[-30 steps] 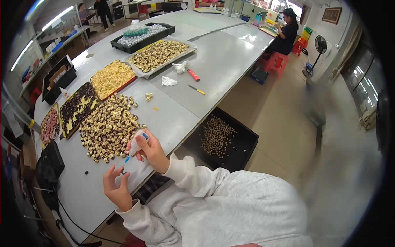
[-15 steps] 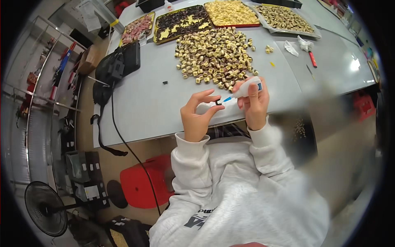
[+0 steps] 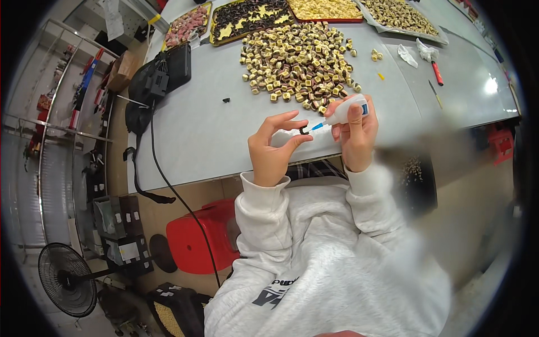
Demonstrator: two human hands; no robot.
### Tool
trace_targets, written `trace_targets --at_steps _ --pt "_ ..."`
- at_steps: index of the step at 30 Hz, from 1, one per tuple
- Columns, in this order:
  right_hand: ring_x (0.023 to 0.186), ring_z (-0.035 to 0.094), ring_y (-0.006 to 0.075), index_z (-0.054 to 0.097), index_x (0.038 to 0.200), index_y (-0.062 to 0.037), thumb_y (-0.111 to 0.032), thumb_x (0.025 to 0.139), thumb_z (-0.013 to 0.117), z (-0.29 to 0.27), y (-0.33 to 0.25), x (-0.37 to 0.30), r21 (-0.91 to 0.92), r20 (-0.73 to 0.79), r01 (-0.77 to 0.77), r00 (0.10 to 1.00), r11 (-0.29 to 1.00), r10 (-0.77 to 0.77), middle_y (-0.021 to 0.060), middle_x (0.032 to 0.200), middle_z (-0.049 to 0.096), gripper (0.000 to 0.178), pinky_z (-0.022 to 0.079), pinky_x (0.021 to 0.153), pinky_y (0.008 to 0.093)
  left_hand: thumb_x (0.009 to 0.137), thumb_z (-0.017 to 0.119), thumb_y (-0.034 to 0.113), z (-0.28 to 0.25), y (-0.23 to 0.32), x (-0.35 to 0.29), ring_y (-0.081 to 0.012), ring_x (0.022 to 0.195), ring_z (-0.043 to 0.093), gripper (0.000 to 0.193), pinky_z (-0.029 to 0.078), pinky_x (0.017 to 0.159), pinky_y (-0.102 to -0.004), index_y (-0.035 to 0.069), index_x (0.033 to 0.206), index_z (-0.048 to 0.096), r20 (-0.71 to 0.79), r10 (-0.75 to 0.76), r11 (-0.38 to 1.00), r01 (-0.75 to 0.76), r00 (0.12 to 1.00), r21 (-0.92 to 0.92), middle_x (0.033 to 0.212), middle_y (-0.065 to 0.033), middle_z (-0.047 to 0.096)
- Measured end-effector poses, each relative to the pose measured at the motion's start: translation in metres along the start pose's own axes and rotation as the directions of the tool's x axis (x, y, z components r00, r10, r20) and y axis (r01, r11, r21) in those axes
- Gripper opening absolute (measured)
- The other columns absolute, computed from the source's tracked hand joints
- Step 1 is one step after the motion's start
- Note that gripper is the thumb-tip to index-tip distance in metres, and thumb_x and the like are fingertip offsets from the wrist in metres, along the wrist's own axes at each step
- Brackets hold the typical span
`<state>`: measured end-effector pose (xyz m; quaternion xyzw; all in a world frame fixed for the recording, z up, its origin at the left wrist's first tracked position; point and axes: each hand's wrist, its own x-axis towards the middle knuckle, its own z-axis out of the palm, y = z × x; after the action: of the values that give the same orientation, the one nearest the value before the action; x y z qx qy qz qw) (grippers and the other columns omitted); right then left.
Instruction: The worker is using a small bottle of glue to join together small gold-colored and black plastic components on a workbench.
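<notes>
Between thumb and forefinger, my left hand (image 3: 275, 149) pinches a small black C-shaped piece (image 3: 304, 130). My right hand (image 3: 358, 132) grips a white squeeze bottle (image 3: 343, 112), tilted so its blue nozzle tip (image 3: 318, 126) points left at the black piece. The tip is at or very near the piece; contact is too small to make out. Beyond both hands lies a big heap of small cube-like pieces (image 3: 297, 64) in cream, brown and black. A white crumpled sheet or tissue (image 3: 283, 138) shows partly behind my left fingers.
Trays of pink pieces (image 3: 188, 27), black pieces (image 3: 250, 18), cream pieces (image 3: 325, 8) and cube pieces (image 3: 401, 18) line the table's far side. A black bag (image 3: 147, 92) and cable lie left. At right are a red-handled tool (image 3: 437, 74), tissues and a thin knife (image 3: 435, 94).
The view has shifted, so the table's contents sit a little higher in the picture. Both hands keep the same hold, the nozzle still at the black piece.
</notes>
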<state>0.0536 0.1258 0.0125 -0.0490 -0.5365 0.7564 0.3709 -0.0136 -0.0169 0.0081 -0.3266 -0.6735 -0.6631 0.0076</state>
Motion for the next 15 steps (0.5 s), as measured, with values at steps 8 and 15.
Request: trace_targets --at_steps 8,15 --pt "0.056 0.046 0.0068 0.045 0.099 -0.0046 -0.038 0.098 0.046 -0.0019 -0.0013 -0.0001 -0.001 0.01 -0.004 1.0 1.0 0.004 0.0138 0.083 0.061 0.034 0.037 0.049 0.0172 0.069 0.077 -0.002 0.0002 0.0003 -0.0004 -0.0176 0.086 0.068 0.042 0.048 0.084 -0.0302 0.003 0.108 0.061 0.006 0.007 1.0 -0.007 1.0 0.005 0.087 -0.0108 0.072" --pt "0.056 0.046 0.0067 0.045 0.099 -0.0045 -0.037 0.099 0.046 -0.0031 -0.0007 0.0005 0.004 0.005 -0.005 1.0 1.0 0.005 0.0142 0.083 0.061 0.032 0.037 0.049 0.0171 0.07 0.076 -0.004 0.0001 0.0013 -0.0004 -0.0205 0.089 0.068 0.042 0.048 0.084 -0.0313 0.002 0.108 0.061 0.006 0.002 1.0 -0.002 1.0 -0.017 0.086 -0.0111 0.071"
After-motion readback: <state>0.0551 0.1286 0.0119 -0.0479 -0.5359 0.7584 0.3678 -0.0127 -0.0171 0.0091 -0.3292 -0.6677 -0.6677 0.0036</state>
